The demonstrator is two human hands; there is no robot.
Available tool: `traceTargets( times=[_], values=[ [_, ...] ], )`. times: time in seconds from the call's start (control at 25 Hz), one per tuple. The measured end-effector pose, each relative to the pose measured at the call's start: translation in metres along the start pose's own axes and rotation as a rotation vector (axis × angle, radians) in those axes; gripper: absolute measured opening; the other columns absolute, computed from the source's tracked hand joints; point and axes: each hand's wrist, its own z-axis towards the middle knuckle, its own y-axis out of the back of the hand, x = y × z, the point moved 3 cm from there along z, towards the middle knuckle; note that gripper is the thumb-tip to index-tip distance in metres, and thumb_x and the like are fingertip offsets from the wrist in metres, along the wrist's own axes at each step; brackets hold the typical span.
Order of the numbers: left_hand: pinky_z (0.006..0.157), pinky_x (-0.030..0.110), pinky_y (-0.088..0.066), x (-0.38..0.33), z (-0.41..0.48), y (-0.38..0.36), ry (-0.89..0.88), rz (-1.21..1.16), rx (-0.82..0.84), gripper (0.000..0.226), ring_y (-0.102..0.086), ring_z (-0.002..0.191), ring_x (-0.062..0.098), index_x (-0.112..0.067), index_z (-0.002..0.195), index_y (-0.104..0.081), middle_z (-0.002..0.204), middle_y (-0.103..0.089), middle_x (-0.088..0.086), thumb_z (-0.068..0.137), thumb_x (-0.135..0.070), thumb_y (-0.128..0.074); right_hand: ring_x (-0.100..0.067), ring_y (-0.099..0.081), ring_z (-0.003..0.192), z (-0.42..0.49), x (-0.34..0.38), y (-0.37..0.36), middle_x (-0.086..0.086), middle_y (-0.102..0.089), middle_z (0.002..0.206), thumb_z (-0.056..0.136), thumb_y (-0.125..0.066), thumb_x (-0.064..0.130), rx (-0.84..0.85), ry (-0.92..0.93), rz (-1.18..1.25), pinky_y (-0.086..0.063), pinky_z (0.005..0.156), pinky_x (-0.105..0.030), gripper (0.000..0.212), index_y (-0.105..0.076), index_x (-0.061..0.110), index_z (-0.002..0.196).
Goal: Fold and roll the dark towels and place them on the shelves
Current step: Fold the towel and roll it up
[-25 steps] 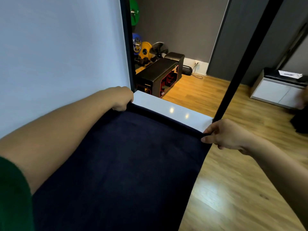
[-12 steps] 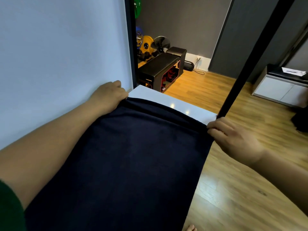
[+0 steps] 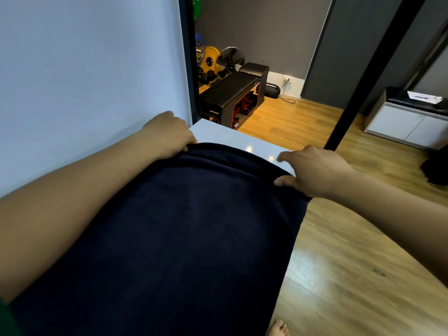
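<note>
A dark navy towel [image 3: 184, 234] lies spread over a white shelf surface [image 3: 232, 139], reaching from the near edge almost to the far end. Its far edge is turned over into a thick first roll. My left hand [image 3: 169, 134] grips the far left corner of that roll, next to the pale wall. My right hand [image 3: 312, 170] holds the far right corner, thumb pressed on the fabric and fingers curled over the edge.
A black upright post [image 3: 363, 76] rises right behind my right hand. Beyond the shelf stand a black bench [image 3: 230, 95] and coloured weight plates [image 3: 211, 59]. A white low cabinet [image 3: 409, 122] sits at the right on the wooden floor. My bare toes [image 3: 278, 328] show below.
Both hands have drawn the towel's far edge toward me and turned it over, so more white surface shows beyond it. The camera tilted down a little.
</note>
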Motion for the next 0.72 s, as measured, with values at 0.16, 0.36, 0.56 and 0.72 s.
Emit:
traceTargets(
  times=[0.16,0.36,0.56,0.72],
  values=[
    [0.082,0.038,-0.05,0.008,0.008,-0.012,-0.163,-0.203,0.147,0.026,-0.059,0.103,0.025,-0.028,0.117,-0.065,0.107,-0.06,-0.001,0.093,-0.025,-0.057,-0.022,-0.055,0.099,0.01,0.005,-0.001,0.005,-0.051,0.1,0.092,-0.061,0.044,0.028,0.144,0.122,-0.051,0.08,-0.038,0.036,-0.058,0.027,0.123],
    [0.076,0.035,-0.05,0.005,0.006,-0.005,-0.196,-0.129,0.096,0.017,-0.058,0.1,0.025,-0.022,0.104,-0.067,0.1,-0.059,0.0,0.091,-0.024,-0.056,-0.029,-0.052,0.066,0.002,0.011,-0.011,-0.007,-0.053,0.087,0.089,-0.059,0.01,-0.231,0.394,0.04,-0.053,0.056,-0.044,0.008,-0.064,0.012,0.095],
    [0.048,0.03,-0.032,-0.012,-0.008,-0.015,-0.123,-0.136,-0.372,0.006,-0.054,0.061,0.033,-0.001,0.073,-0.064,0.068,-0.056,0.013,0.076,0.002,-0.068,-0.03,-0.05,0.057,-0.011,0.013,-0.028,-0.014,-0.05,0.076,0.069,-0.074,-0.007,-0.423,0.445,-0.124,-0.043,0.035,-0.035,0.027,-0.065,-0.004,0.094],
    [0.044,0.027,-0.028,-0.019,-0.015,-0.032,0.024,-0.25,-0.425,0.017,-0.049,0.053,0.032,-0.001,0.067,-0.058,0.064,-0.051,0.014,0.067,0.014,-0.068,-0.03,-0.049,0.059,-0.015,0.024,-0.037,-0.016,-0.051,0.079,0.077,-0.059,-0.01,-0.474,0.46,-0.224,-0.044,0.037,-0.035,0.024,-0.065,-0.009,0.099]
  ],
)
